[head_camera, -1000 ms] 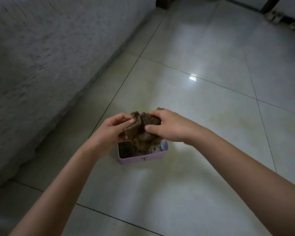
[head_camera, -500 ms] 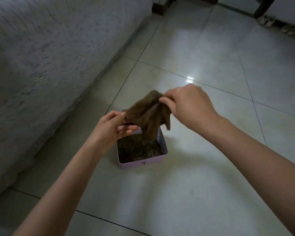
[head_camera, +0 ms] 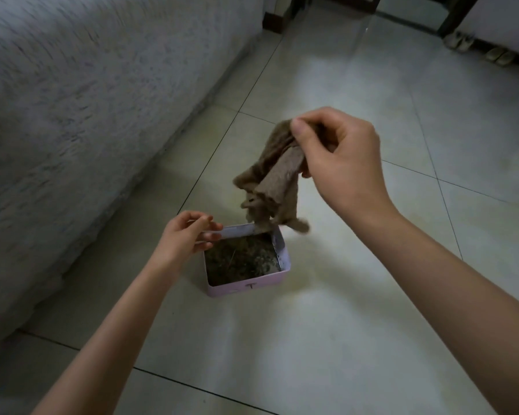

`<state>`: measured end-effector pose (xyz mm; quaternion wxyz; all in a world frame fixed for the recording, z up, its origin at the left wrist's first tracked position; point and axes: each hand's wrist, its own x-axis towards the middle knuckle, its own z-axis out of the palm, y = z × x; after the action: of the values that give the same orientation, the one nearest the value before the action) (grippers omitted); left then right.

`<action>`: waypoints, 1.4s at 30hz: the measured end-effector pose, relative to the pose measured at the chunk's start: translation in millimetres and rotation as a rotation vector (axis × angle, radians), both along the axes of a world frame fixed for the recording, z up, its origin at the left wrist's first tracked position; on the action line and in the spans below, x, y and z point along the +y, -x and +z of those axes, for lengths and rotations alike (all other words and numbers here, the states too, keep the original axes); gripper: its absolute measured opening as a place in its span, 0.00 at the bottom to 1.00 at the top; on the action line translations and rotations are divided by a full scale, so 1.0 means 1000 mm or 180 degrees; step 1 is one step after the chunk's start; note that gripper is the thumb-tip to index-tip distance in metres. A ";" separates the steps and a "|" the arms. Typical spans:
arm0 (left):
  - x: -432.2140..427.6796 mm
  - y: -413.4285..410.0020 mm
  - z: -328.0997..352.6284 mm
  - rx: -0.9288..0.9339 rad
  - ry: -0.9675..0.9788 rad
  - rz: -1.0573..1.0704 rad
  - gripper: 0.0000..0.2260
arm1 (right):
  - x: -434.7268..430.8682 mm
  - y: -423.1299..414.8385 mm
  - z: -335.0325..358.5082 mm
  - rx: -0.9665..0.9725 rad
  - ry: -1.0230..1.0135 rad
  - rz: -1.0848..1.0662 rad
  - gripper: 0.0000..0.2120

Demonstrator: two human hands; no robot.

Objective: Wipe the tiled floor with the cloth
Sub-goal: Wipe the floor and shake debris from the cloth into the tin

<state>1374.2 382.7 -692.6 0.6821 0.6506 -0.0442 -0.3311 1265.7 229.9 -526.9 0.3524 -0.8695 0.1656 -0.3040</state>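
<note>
A brown cloth [head_camera: 277, 181] hangs in the air, pinched at its top corner by my right hand [head_camera: 342, 157]. Its lower end dangles just over the far rim of a small pink square tin [head_camera: 246, 288] that stands on the pale glossy tiled floor [head_camera: 327, 339]. Dark wet debris lies inside the tin. My left hand [head_camera: 183, 235] hovers at the tin's far left corner with fingers loosely curled and nothing in them; whether it touches the rim I cannot tell.
A grey-white textured bed or sofa side [head_camera: 81, 121] runs along the left. Dark furniture legs [head_camera: 450, 16] and slippers [head_camera: 498, 53] stand at the far top right.
My right hand has lifted the cloth up out of the tin and let it unfold. My left hand has let go of the cloth and dropped toward the tin's rim.
</note>
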 end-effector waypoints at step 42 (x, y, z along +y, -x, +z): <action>-0.086 0.095 0.070 -0.0129 -0.1694 -0.0974 0.19 | -0.144 0.290 0.005 -0.0850 -0.4759 -0.1440 0.23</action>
<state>1279.2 297.0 -622.9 0.4289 0.7986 -0.0669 -0.4169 975.8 86.1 -522.0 0.7896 -0.3036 0.4549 -0.2782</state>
